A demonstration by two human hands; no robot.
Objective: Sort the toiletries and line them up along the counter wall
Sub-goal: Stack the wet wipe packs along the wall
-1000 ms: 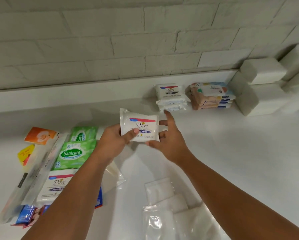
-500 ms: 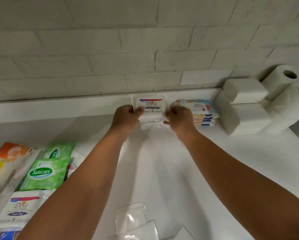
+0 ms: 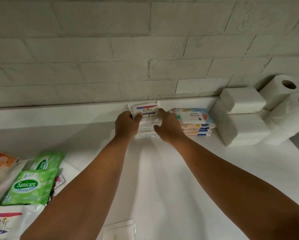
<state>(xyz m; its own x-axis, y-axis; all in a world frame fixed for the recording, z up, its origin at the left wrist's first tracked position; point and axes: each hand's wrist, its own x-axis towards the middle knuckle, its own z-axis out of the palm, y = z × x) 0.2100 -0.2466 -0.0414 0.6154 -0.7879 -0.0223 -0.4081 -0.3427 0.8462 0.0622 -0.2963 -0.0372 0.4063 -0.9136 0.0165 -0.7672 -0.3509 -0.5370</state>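
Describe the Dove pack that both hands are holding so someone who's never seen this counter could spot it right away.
Follow the white brick wall down to the ledge at the back of the white counter. There, left of the pastel-patterned wipes stack, the white Dove pack tops a pile of similar packs, with the left hand and right hand at its sides. Its red stripe and dark "Fresh Red" band mark it out.

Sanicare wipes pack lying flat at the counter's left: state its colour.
The flat plastic Sanicare wipes pack is bright green with a white-edged green oval logo, shown in the head view.
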